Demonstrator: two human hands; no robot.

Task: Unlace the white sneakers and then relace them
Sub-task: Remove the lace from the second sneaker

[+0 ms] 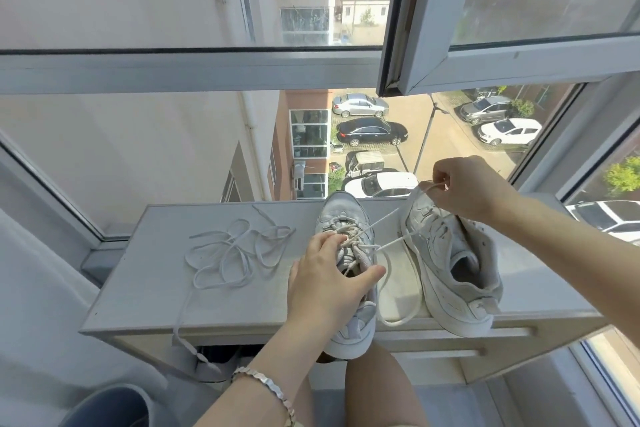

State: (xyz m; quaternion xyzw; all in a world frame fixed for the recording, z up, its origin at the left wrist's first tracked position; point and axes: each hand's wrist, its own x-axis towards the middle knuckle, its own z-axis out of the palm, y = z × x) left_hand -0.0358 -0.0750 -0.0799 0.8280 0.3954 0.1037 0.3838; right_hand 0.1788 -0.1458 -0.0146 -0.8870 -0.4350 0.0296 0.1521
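Observation:
Two white sneakers stand on a pale cabinet top (149,288). The left sneaker (341,215) still carries its lace; my left hand (329,284) grips it over the tongue and collar, thumb on its right side. My right hand (464,189) is raised above the toe of the right sneaker (453,274) and pinches the end of the lace (388,243), which runs taut from the left sneaker's eyelets up to my fingers. A slack loop of the same lace hangs between the shoes. The right sneaker shows no lace. A loose white lace (235,253) lies tangled to the left, one end hanging over the front edge.
The cabinet sits against a large window; an open sash (485,45) juts inward above the right side. A drawer handle (450,354) runs along the cabinet front. A blue-grey round container (110,406) stands at lower left. My knee (377,388) is below the left sneaker.

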